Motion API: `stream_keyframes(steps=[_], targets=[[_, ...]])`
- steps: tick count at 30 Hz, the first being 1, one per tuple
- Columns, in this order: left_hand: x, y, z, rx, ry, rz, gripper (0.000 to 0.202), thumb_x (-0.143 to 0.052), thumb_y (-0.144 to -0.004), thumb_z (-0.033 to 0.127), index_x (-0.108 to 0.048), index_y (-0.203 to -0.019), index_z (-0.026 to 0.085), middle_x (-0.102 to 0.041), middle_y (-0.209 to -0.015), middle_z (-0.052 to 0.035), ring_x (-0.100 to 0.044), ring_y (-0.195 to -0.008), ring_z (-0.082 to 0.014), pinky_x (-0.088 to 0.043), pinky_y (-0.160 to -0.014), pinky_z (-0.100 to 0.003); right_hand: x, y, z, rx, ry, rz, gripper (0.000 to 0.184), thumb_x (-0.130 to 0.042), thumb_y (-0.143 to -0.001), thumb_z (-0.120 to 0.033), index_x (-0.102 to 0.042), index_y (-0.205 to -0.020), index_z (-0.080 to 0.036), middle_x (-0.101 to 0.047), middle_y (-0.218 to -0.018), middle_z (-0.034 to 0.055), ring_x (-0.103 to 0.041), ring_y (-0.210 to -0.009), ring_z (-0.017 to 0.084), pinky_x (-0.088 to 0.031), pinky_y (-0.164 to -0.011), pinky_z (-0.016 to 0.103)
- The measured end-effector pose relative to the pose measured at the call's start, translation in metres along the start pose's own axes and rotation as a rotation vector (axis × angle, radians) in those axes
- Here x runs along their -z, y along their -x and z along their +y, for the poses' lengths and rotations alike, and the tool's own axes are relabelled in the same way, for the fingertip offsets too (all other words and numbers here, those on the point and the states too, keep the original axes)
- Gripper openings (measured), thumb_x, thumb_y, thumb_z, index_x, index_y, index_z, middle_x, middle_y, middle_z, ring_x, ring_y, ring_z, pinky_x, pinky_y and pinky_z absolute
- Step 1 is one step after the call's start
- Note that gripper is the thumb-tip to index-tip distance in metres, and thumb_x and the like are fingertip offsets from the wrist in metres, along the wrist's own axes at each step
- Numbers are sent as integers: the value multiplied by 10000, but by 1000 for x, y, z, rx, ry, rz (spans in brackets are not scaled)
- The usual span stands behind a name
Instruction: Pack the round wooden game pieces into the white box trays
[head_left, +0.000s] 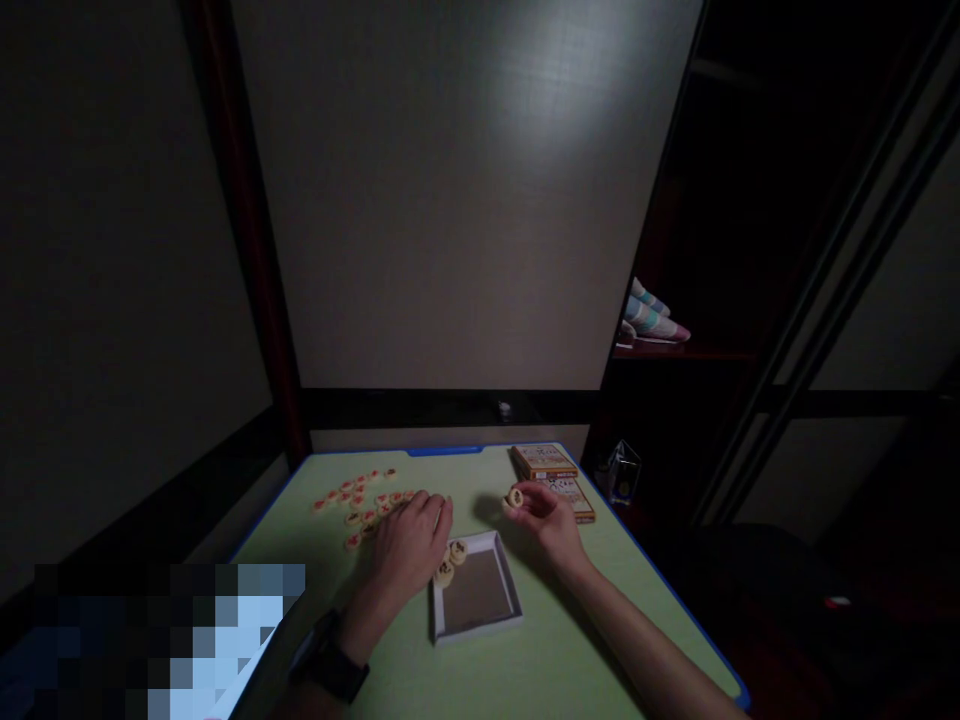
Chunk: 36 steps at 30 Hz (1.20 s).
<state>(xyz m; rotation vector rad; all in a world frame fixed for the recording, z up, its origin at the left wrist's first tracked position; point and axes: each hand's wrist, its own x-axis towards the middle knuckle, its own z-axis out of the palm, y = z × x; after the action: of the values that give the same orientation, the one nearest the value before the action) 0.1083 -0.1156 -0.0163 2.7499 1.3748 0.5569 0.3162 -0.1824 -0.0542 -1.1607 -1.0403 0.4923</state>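
Note:
My right hand point(551, 525) pinches a round pale Chinese chess piece point(514, 497) with dark marking, above the table right of the box; a second piece may sit behind it. My left hand point(411, 540) is back-up beside the left rim of a shallow white open box point(480, 632), its fingers curled down; whatever is under them is hidden. Two or more dark-marked pieces point(445, 572) rest in the box's upper left corner, next to my left hand. More loose pieces point(346, 496), mostly red-marked, lie scattered on the table beyond and left of that hand.
Two flat printed boxes point(546, 461) lie overlapping at the far right of the green, blue-edged table point(570, 640). A pale wall panel stands behind it. Striped cloth point(651, 315) rests on a dark shelf at right. A dark watch point(337, 660) is on my left wrist.

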Motion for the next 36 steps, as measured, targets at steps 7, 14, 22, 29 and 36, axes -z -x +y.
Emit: stream_keyframes(steps=[7, 14, 22, 29, 36], targets=[[9, -7, -20, 219, 109, 46, 608, -183, -1034, 310, -718, -783, 167, -742, -820, -106, -694, -813, -209, -458, -753, -286, -13, -5, -2, 82, 141, -112, 374, -803, -665, -439, -709, -926, -189, -750, -839, 68, -697, -760, 225, -572, -734, 363], [4, -5, -19, 186, 73, 32, 632, -190, -1031, 365, -756, -854, 146, -757, -873, -148, -712, -805, -233, -478, -728, -306, -20, 22, -19, 137, 484, -408, 181, -718, -757, -243, -705, -935, -212, -736, -851, 36, -671, -768, 208, -534, -701, 317], [-7, 3, -8, 74, 0, -64, 610, -236, -1019, 367, -778, -873, 128, -748, -831, -181, -721, -791, -266, -513, -735, -352, -25, 45, -19, 251, 811, -578, 323, -748, -660, -60, -740, -923, -248, -753, -928, 44, -649, -924, 268, -510, -816, 375], [-13, 4, -6, 43, -6, -66, 542, -262, -1015, 322, -757, -919, 121, -747, -845, -177, -721, -812, -263, -522, -769, -365, -24, 41, -25, 238, 934, -629, 267, -756, -711, -125, -759, -950, -243, -748, -948, 56, -623, -920, 262, -458, -825, 368], [-16, 7, -3, 8, -13, -101, 520, -271, -1026, 335, -740, -914, 141, -749, -862, -159, -721, -826, -248, -524, -789, -360, -36, 39, -36, 64, 1019, -677, 306, -677, -760, -131, -757, -1032, -246, -748, -1018, 46, -612, -973, 232, -412, -854, 306]])
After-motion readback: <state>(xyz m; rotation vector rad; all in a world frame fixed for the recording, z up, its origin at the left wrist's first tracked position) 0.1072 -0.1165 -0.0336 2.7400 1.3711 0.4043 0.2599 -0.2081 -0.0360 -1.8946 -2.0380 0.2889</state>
